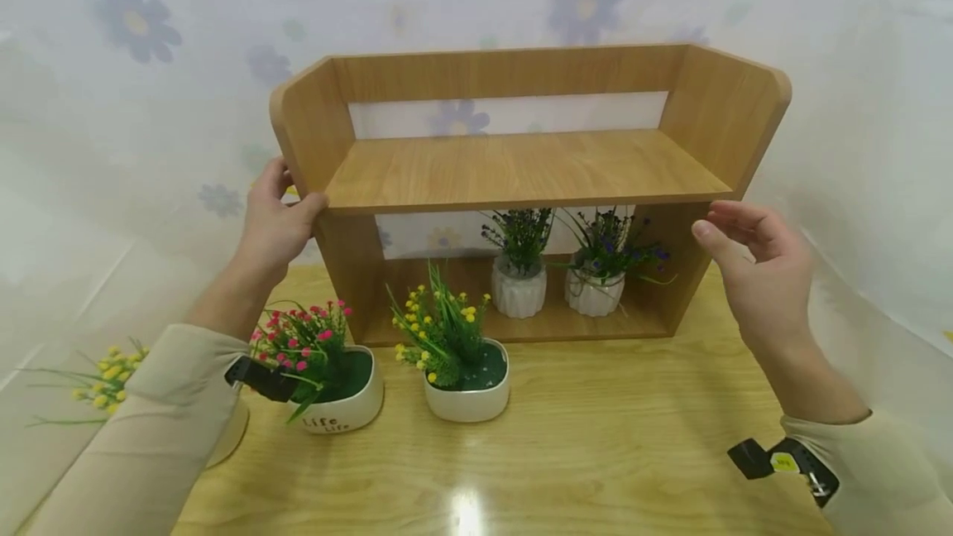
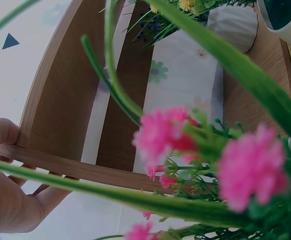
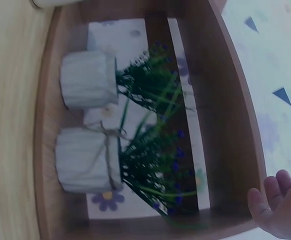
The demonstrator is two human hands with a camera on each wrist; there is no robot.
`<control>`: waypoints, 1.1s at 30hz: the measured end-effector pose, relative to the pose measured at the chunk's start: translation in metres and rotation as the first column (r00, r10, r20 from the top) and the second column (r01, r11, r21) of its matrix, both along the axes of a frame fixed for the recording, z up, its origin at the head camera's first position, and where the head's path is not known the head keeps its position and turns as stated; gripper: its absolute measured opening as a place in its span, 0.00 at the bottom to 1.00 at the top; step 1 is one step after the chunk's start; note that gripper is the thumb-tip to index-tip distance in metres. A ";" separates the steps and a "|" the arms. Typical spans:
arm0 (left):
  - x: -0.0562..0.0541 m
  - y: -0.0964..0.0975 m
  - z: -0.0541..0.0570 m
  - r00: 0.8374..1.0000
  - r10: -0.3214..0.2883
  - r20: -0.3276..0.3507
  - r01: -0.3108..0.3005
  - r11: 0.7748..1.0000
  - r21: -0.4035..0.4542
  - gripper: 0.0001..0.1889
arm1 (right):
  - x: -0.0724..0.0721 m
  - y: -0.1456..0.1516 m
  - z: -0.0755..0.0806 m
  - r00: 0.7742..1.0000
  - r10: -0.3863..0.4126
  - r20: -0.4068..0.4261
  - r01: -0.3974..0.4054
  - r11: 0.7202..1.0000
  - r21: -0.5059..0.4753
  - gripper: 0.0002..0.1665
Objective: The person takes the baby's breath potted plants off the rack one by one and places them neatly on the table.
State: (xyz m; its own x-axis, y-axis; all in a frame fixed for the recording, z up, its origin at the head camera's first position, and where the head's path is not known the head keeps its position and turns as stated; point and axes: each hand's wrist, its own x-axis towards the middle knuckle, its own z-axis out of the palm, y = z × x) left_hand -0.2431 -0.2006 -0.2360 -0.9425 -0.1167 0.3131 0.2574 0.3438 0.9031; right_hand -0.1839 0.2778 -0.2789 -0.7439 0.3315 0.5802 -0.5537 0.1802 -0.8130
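Note:
A two-tier wooden shelf [image 1: 521, 168] stands on the table. My left hand [image 1: 274, 226] grips its left side panel, thumb at the front edge and fingers along the outside. Beside the right side panel, my right hand [image 1: 774, 279] has its fingers loosely bent and holds nothing; the right wrist view shows its fingertips [image 3: 273, 190] near the shelf's edge. In the lower compartment, towards the right, two white ribbed pots with purple-flowered plants sit side by side: one pot [image 1: 519, 288] and another with twine round it [image 1: 594, 292].
In front of the shelf stand a white oval planter with pink flowers [image 1: 346, 410] and one with yellow flowers [image 1: 467, 404]. Another yellow-flowered plant [image 1: 104, 379] is partly hidden by my left sleeve. A flower-patterned cloth [image 1: 417, 7] hangs behind the wooden table [image 1: 581, 437].

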 end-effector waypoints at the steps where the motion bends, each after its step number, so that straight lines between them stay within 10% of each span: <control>1: 0.000 0.000 0.000 1.000 -0.001 0.000 0.001 1.000 0.001 0.31 | 0.003 -0.003 -0.004 1.000 0.001 0.015 -0.002 0.999 0.049 0.15; 10: 0.001 -0.002 -0.004 1.000 -0.005 0.011 0.005 1.000 0.017 0.32 | 0.008 -0.027 -0.040 0.987 0.105 0.119 -0.131 0.961 0.244 0.21; 33: -0.001 0.000 -0.001 1.000 0.001 -0.006 -0.001 1.000 0.016 0.30 | -0.009 -0.067 -0.093 0.889 0.366 0.274 -0.404 0.910 0.095 0.31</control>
State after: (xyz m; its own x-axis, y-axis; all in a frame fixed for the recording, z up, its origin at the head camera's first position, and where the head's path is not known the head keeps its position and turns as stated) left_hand -0.2443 -0.2008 -0.2366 -0.9405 -0.1226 0.3169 0.2626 0.3295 0.9069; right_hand -0.1932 0.2110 -0.3721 -0.9201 -0.0842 0.3825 -0.3905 0.1201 -0.9128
